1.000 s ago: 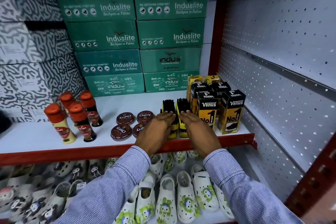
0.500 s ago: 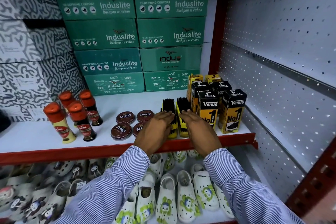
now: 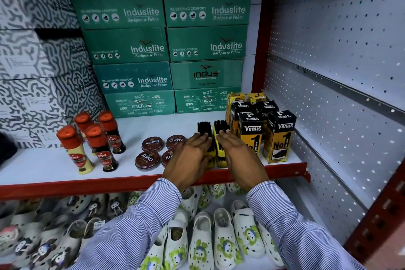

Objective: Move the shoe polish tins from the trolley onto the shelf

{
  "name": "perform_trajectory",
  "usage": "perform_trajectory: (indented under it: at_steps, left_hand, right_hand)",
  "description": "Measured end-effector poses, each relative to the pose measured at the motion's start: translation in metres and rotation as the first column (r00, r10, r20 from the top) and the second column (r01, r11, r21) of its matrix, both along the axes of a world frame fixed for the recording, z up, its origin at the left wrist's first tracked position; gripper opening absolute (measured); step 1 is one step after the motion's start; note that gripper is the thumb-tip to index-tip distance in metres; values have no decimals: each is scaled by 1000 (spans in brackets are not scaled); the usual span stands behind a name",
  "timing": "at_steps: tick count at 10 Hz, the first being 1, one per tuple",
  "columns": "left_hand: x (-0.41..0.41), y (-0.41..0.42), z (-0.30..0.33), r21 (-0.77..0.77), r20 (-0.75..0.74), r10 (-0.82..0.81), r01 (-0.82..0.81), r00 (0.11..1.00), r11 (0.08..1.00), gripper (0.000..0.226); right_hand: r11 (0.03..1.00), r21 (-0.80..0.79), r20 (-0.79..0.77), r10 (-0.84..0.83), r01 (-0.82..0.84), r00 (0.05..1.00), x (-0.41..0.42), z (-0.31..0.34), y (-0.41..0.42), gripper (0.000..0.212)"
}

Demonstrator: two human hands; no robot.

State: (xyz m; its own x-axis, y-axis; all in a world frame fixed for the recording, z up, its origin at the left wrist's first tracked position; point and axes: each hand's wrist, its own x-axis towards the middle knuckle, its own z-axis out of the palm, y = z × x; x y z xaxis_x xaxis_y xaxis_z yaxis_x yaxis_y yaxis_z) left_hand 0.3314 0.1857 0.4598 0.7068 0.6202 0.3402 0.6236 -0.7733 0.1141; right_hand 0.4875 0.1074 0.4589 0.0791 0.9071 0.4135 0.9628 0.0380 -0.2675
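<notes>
Four round brown Cherry shoe polish tins sit in a cluster on the white shelf point(image 3: 43, 166): two at the back point(image 3: 152, 143) point(image 3: 176, 141), one in front point(image 3: 147, 159), and a fourth tin point(image 3: 167, 157) partly hidden by my left hand point(image 3: 188, 158). That hand lies flat, fingers extended, on a yellow brush with black bristles point(image 3: 204, 127). My right hand point(image 3: 238, 155) lies flat on a second yellow brush point(image 3: 221, 126) beside it. Neither hand holds a tin. The trolley is out of view.
Kiwi polish bottles point(image 3: 100, 147) with orange caps stand left of the tins. Black-and-yellow Venus boxes point(image 3: 278, 136) stand right of the brushes. Green Induslite shoe boxes point(image 3: 140, 46) are stacked behind. White clogs point(image 3: 219, 237) fill the shelf below. A perforated panel point(image 3: 339, 72) closes the right side.
Both hands stay flat on the two brushes and have barely shifted. The tins have not moved.
</notes>
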Motion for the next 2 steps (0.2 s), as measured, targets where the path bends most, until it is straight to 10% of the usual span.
perform_trajectory:
  at_steps: [2]
  left_hand:
    - [-17, -18, 33, 240, 139, 110, -141, 984, 960, 64]
  right_hand:
    - [960, 280, 49, -36, 21, 998, -16, 38, -14, 56]
